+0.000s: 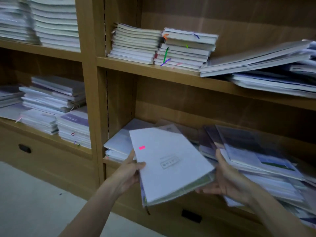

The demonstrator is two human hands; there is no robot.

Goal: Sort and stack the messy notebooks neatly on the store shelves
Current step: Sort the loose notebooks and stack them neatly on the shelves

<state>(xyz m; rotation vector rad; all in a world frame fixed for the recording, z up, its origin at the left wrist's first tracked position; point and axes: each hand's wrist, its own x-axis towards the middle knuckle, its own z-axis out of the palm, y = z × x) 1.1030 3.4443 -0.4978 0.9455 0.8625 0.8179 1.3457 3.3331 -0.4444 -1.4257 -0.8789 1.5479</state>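
- A person holds a small pile of white notebooks [171, 161] in both hands, out in front of the lower shelf [109, 161].
- The left hand [130, 171] has a closed grip on the pile's left edge, with the thumb lying on the top cover.
- The right hand [224, 177] holds the pile's right side; its fingers go under the pile and its thumb points up beside the edge.
- The top cover is plain white, with a pink sticker [142, 147] and a small grey label [169, 163] on it.
- The pile is tilted, and its near corner hangs lower.
- Behind the pile, on the lower shelf, lies a short flat stack [118, 144] on the left.
- To the right lies a messy heap [256, 161] of notebooks that slide over each other.
- On the upper shelf [171, 72] stand two neat stacks [135, 43] side by side. The right one has coloured ribbons [165, 55] sticking out.
- Further right, big flat notebooks [256, 60] lean at a slant on more notebooks.
- The shelves on the left hold more stacks [54, 100].
- Everything is a bit blurry.
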